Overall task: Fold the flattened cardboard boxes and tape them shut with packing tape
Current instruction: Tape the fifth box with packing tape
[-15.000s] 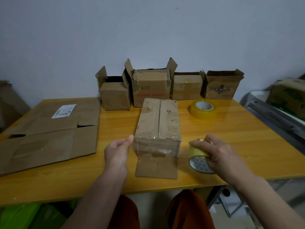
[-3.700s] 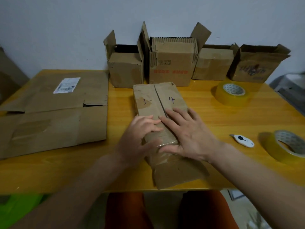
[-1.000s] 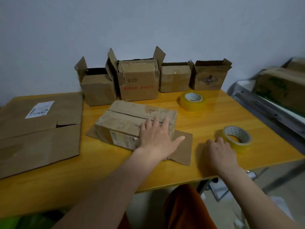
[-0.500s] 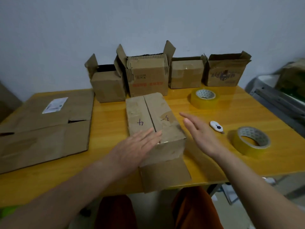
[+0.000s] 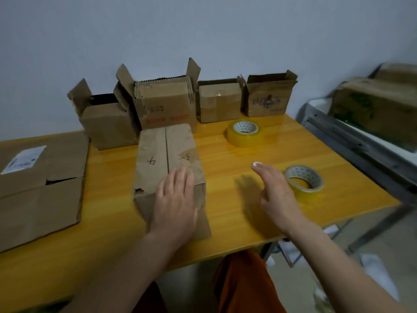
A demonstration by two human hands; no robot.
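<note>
The folded box lies mid-table. Behind it stand four open boxes. Left of it lies flattened cardboard. Right of it sit two tape rolls, one nearer, one farther.

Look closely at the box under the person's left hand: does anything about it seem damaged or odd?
Yes. The box has a ragged tear at its near left corner, beside the left hand resting on it. Its top seam looks untaped, and an end flap lies open on the table.
</note>
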